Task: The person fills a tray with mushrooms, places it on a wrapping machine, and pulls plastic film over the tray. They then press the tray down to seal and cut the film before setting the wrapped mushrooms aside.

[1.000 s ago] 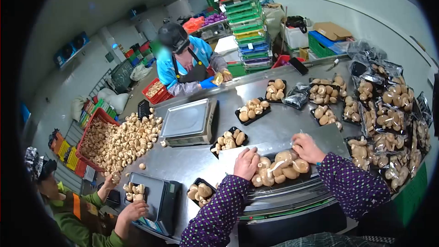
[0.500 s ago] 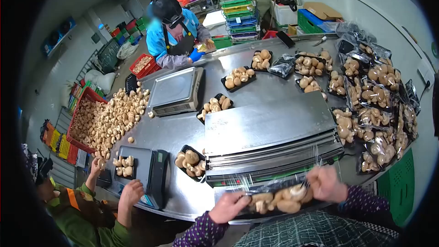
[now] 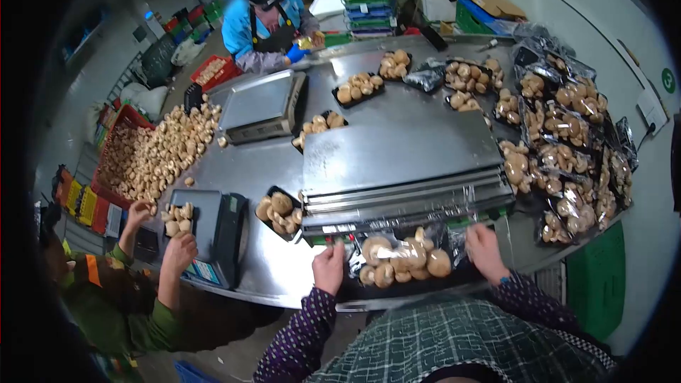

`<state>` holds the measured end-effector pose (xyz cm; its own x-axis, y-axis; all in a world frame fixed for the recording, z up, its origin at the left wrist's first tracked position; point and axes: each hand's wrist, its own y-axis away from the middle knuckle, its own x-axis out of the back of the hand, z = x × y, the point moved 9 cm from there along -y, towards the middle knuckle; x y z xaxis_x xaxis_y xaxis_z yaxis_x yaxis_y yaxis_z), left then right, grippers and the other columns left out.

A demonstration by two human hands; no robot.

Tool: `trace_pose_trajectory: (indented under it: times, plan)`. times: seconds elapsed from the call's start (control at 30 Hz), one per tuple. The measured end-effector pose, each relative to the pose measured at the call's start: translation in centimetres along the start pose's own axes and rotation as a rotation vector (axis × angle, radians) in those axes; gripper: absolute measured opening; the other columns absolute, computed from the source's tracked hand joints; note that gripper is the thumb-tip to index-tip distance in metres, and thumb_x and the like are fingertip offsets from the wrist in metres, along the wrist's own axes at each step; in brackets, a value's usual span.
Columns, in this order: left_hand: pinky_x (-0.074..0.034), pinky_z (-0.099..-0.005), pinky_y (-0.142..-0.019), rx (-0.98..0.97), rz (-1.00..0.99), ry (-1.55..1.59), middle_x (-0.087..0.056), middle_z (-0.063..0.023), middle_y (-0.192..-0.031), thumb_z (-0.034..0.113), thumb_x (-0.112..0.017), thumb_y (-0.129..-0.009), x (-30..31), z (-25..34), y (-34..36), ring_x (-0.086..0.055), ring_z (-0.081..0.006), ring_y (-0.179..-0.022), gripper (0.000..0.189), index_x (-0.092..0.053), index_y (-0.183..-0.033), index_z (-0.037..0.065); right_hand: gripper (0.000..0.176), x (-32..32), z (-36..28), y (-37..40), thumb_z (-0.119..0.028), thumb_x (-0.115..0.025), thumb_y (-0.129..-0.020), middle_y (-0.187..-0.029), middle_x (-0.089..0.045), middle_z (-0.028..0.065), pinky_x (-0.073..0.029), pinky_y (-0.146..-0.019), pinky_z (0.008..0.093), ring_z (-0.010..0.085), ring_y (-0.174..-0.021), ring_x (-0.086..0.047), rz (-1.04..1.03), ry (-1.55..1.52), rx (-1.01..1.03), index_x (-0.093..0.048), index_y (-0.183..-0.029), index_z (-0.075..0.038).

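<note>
Mushrooms (image 3: 404, 261) under clear film (image 3: 457, 242) lie between the two hands, at the near edge of the steel bench (image 3: 266, 170), just before the wrapping machine (image 3: 401, 159). Both forearms reach forward, well apart. The left hand (image 3: 328, 268) and right hand (image 3: 484, 250) pinch the film's opposite ends, fingers curled. Glare blurs some caps; whatever bears them is too dark to make out.

Pale wall (image 3: 603, 35) beside a shiny metal table (image 3: 248, 170)
</note>
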<state>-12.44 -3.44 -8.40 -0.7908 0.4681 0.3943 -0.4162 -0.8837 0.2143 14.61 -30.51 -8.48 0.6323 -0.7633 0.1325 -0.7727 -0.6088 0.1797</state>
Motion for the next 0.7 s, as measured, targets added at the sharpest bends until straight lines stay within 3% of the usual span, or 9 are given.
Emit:
trace_pose_trajectory:
  times: [0.07,0.27,0.3,0.33,0.47,0.53,0.6,0.63,0.7]
  plan:
    - [-0.037,-0.0243,-0.049,0.023,-0.017,0.129,-0.056,-0.0025,-0.056,0.028,-0.055,-0.090,0.1,0.3,0.1,-0.045,-0.0065,-0.053,0.040,-0.062,-0.071,-0.006,0.028,1.1,-3.4,-0.8,-0.015,-0.046,-0.094,-0.057,-0.049,0.0021,-0.037,-0.045,0.0262,0.0098,-0.049,-0.046,0.148,0.269,0.222,-0.046,-0.070,-0.001]
    - [-0.026,-0.0249,-0.042,0.079,0.002,0.192,-0.042,0.0041,-0.050,0.022,-0.058,-0.089,-0.1,-1.6,0.2,-0.033,-0.0037,-0.048,0.040,-0.052,-0.057,-0.001,0.023,-2.6,-2.7,-0.3,-0.017,-0.045,-0.095,-0.056,-0.043,-0.0002,-0.033,-0.043,0.0252,0.0081,-0.047,-0.040,0.159,-0.242,-0.007,-0.045,-0.076,-0.005]
    - [-0.026,-0.0244,-0.042,0.101,0.009,0.206,-0.042,0.0039,-0.050,0.022,-0.058,-0.089,0.4,-1.5,0.4,-0.033,-0.0036,-0.048,0.040,-0.052,-0.057,-0.001,0.022,-2.5,-1.1,-1.5,-0.017,-0.045,-0.095,-0.057,-0.042,-0.0018,-0.029,-0.037,0.0226,0.0057,-0.043,-0.037,0.172,-0.169,0.114,-0.044,-0.076,-0.007]
    - [-0.025,-0.0239,-0.042,0.117,0.016,0.216,-0.043,0.0037,-0.050,0.022,-0.058,-0.089,1.2,-0.6,0.7,-0.033,-0.0034,-0.047,0.040,-0.052,-0.057,-0.001,0.024,-3.0,-1.1,-0.8,-0.019,-0.046,-0.095,-0.055,-0.042,-0.0024,-0.025,-0.034,0.0215,0.0048,-0.040,-0.034,0.144,-0.427,-0.130,-0.043,-0.073,-0.009]
    - [-0.041,-0.0295,-0.051,0.137,-0.179,-0.282,-0.052,-0.0081,-0.053,0.027,-0.063,-0.083,4.7,1.1,5.4,-0.044,-0.0065,-0.056,0.039,-0.060,-0.069,-0.009,0.032,3.5,-0.5,5.2,-0.024,-0.048,-0.095,-0.050,-0.040,-0.0029,-0.025,-0.034,0.0222,0.0056,-0.037,-0.034,0.006,-0.264,-0.349,-0.042,-0.066,-0.010]
    - [-0.045,-0.0322,-0.058,0.150,-0.407,-0.499,-0.060,-0.0125,-0.059,0.024,-0.063,-0.082,4.4,-4.3,8.0,-0.053,-0.0148,-0.055,0.028,-0.065,-0.076,-0.004,0.030,5.0,-0.7,9.7,-0.019,-0.047,-0.094,-0.053,-0.041,-0.0034,-0.024,-0.033,0.0230,0.0052,-0.036,-0.033,-0.139,0.010,-0.384,-0.045,-0.065,-0.011]
    - [-0.049,-0.0351,-0.064,-0.099,-0.496,-0.410,-0.065,-0.0167,-0.080,0.014,-0.064,-0.078,1.1,-6.9,10.2,-0.062,-0.0205,-0.069,0.020,-0.065,-0.091,-0.001,0.028,5.8,8.5,12.1,-0.019,-0.047,-0.095,-0.057,-0.049,-0.0006,-0.032,-0.036,0.0238,0.0083,-0.042,-0.043,-0.292,0.127,-0.591,-0.054,-0.069,-0.008]
    - [-0.050,-0.0379,-0.069,-0.041,-0.482,-0.370,-0.064,-0.0198,-0.091,0.013,-0.063,-0.077,-0.8,-10.1,11.1,-0.064,-0.0262,-0.078,0.027,-0.062,-0.102,0.002,0.025,3.6,10.8,11.5,-0.024,-0.050,-0.093,-0.066,-0.055,0.0043,-0.040,-0.048,0.0276,0.0112,-0.054,-0.050,-0.445,0.311,-0.318,-0.059,-0.080,-0.005]
    - [-0.049,-0.0383,-0.076,0.002,-0.622,-0.822,-0.063,-0.0187,-0.091,0.013,-0.064,-0.075,-6.9,-11.8,12.7,-0.062,-0.0347,-0.085,0.030,-0.061,-0.103,0.002,0.025,-1.2,10.7,11.8,-0.025,-0.049,-0.093,-0.070,-0.055,0.0049,-0.040,-0.051,0.0280,0.0121,-0.057,-0.051,-0.552,0.417,-0.261,-0.058,-0.083,-0.004]
